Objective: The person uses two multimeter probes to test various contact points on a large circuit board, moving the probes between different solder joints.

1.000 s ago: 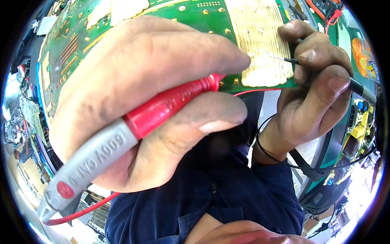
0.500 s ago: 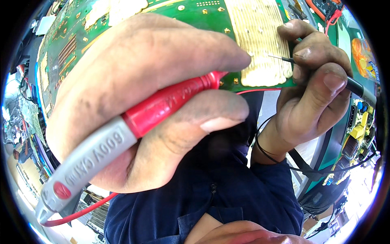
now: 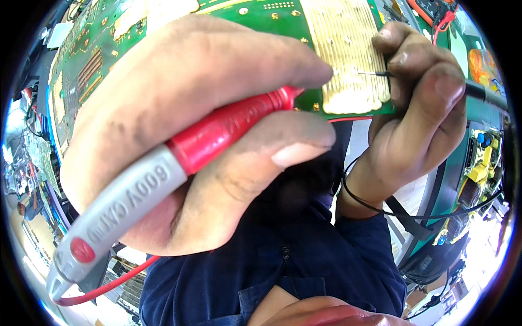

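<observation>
A large green circuit board (image 3: 277,27) lies beneath both hands. Close to the camera, my left hand (image 3: 157,92) is closed round a red and grey test probe (image 3: 204,136); its red front end points at the board's near edge, and the tip itself is hard to make out. On the right, my right hand (image 3: 418,103) grips a black test probe (image 3: 481,93). Its thin metal tip reaches onto a broad ribbed, solder-coloured patch (image 3: 348,43) of the board. Whether that tip touches the metal, I cannot tell.
An orange multimeter (image 3: 429,10) with red leads sits at the far right. Below it are a bag with orange contents (image 3: 481,65) and a board with yellow and blue components (image 3: 481,168). A black lead (image 3: 370,206) loops past my right wrist.
The black probe has tilted closer to level, its rear end rising, and my right fingers have shifted slightly left. The red probe's front end has moved up a little.
</observation>
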The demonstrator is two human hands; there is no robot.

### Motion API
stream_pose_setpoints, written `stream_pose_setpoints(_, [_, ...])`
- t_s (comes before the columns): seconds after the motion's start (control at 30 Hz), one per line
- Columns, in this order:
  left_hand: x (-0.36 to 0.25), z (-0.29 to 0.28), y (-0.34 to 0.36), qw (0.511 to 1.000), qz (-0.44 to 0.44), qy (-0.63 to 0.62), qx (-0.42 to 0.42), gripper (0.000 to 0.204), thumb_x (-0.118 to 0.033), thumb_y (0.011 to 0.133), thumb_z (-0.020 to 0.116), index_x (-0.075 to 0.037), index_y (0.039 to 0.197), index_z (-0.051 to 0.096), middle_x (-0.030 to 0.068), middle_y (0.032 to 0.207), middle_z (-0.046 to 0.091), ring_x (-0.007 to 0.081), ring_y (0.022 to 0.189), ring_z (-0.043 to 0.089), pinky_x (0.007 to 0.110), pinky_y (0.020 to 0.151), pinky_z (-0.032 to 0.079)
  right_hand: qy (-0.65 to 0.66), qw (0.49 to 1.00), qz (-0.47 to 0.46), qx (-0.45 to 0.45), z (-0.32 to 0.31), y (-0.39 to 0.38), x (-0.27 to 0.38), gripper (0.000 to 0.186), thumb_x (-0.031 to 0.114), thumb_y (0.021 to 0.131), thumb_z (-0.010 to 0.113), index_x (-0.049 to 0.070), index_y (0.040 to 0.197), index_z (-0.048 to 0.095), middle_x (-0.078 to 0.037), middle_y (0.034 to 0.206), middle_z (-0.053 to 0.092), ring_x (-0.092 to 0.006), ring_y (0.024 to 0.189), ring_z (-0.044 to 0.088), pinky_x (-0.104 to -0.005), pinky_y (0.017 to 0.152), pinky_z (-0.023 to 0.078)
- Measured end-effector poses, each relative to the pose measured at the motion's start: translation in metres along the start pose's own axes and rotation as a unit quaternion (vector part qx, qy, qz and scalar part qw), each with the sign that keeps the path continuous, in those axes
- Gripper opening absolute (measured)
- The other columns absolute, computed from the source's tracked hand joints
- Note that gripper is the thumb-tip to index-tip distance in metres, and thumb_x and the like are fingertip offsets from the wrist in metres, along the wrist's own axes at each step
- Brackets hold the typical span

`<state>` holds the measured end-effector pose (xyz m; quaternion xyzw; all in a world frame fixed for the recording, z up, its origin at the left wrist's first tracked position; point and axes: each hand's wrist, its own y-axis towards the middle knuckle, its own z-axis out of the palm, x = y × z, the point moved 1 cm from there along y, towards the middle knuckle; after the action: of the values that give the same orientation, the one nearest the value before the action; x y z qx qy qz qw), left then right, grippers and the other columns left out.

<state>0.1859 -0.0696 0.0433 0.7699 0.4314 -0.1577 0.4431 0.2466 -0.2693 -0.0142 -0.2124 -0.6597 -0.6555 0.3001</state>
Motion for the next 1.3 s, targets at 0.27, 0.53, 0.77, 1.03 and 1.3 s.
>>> stream_pose_setpoints(0.27, [-0.004,0.006,0.002,0.997,0.002,0.022,-0.074,0.036,-0.027,0.085,0.061,0.008,0.088,0.066,0.0209,0.081,0.065,0.0252,0.072,0.064,0.029,0.065,0.052,-0.05,0.997,0.061,0.015,-0.004,0.014,-0.002,0.035,0.028,0.096,0.051,-0.004,0.084,0.059,-0.014,0.089,0.062,-0.0195,0.08,0.058,-0.0281,0.074,0.043])
stream_pose_setpoints(0.53, [-0.004,0.011,0.001,0.994,-0.001,0.0,-0.105,0.035,-0.027,0.084,0.064,0.008,0.089,0.066,0.0199,0.083,0.065,0.0243,0.07,0.064,0.029,0.066,0.051,0.019,0.994,0.105,-0.025,0.003,0.01,-0.004,0.039,0.029,0.098,0.048,-0.006,0.083,0.057,-0.02,0.102,0.06,-0.0237,0.092,0.057,-0.0324,0.082,0.042])
stream_pose_setpoints(0.77, [-0.007,0.013,0.002,0.994,-0.021,-0.023,-0.102,0.033,-0.023,0.083,0.064,0.009,0.09,0.066,0.0202,0.083,0.065,0.0242,0.069,0.064,0.029,0.065,0.051,-0.033,0.989,0.135,-0.057,0.022,0.012,0.01,0.043,0.037,0.094,0.052,-0.001,0.073,0.057,-0.015,0.094,0.057,-0.0126,0.078,0.051,-0.0226,0.063,0.04])
stream_pose_setpoints(1.03, [-0.005,0.01,0.004,0.997,0.013,0.017,-0.076,0.032,-0.023,0.084,0.064,0.009,0.089,0.066,0.0198,0.083,0.066,0.0238,0.07,0.064,0.029,0.068,0.048,-0.112,0.986,0.06,-0.106,0.031,0.013,0.005,0.044,0.039,0.093,0.051,0.001,0.072,0.056,-0.012,0.082,0.055,-0.0193,0.082,0.05,-0.0342,0.08,0.036])
stream_pose_setpoints(1.3, [-0.005,0.009,0.005,0.997,0.016,0.035,-0.064,0.034,-0.024,0.084,0.062,0.009,0.09,0.066,0.0202,0.083,0.066,0.0242,0.072,0.064,0.029,0.067,0.049,-0.037,0.997,0.044,-0.058,0.023,0.011,0.0,0.042,0.038,0.091,0.056,0.0,0.073,0.056,-0.011,0.078,0.056,-0.0202,0.079,0.054,-0.0346,0.076,0.041])
